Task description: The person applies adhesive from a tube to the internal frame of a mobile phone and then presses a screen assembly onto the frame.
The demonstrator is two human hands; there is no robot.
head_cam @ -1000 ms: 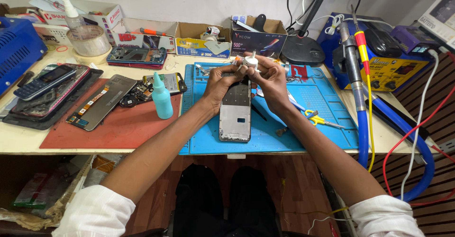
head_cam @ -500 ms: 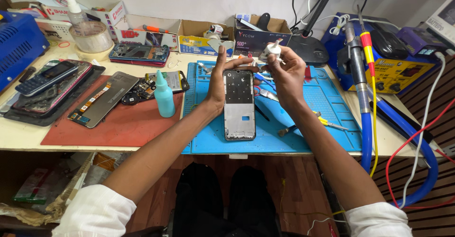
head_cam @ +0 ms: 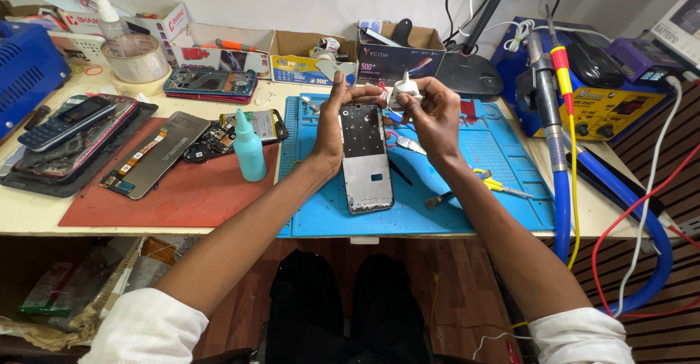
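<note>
Phone frame (head_cam: 367, 158) stands gripped in the left hand (head_cam: 332, 127) (back open, facing up); beside it, the right hand (head_cam: 436, 112) pinches a small white bottle (head_cam: 405, 87).

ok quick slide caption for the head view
Left hand holds a phone frame upright; right hand pinches a small white bottle.

Both hands raised: L (head_cam: 332, 127) gripping, R (head_cam: 430, 112) pinching w/ fingertips.

The phone frame (head_cam: 367, 156) stands over the work mat (head_cam: 503, 160), squeeze bottle (head_cam: 249, 147) left, scissors (head_cam: 496, 184) right.
</note>
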